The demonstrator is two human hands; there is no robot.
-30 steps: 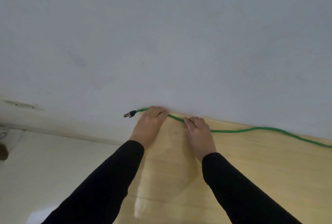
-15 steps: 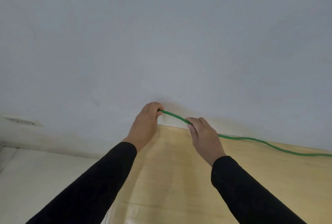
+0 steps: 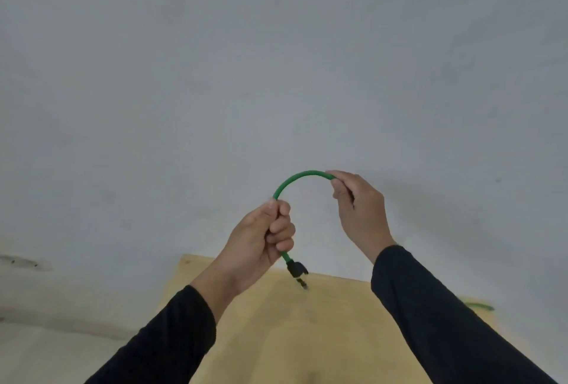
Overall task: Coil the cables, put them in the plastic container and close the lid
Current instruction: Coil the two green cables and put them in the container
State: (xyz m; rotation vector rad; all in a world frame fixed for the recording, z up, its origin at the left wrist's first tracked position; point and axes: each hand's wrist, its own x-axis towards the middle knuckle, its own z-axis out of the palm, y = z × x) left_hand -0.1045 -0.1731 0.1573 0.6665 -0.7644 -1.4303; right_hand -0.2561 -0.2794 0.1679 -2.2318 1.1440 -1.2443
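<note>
A green cable (image 3: 295, 178) arches in the air between both hands, above the wooden table. My left hand (image 3: 264, 239) is fisted around it near its end, and the black plug (image 3: 296, 271) hangs just below that fist. My right hand (image 3: 358, 208) pinches the cable at the top right of the arch. A short stretch of the same green cable (image 3: 479, 306) lies on the table to the right, past my right sleeve. The plastic container is not in view.
The light wooden table (image 3: 276, 322) fills the lower middle, its far edge against a plain grey-white wall (image 3: 276, 76). A pale floor and a skirting strip show at lower left (image 3: 46, 306).
Both hands lifted the cable off the table's far edge. The straight stretch between them is now bent into an arch, with the plug turned downward under my left hand.
</note>
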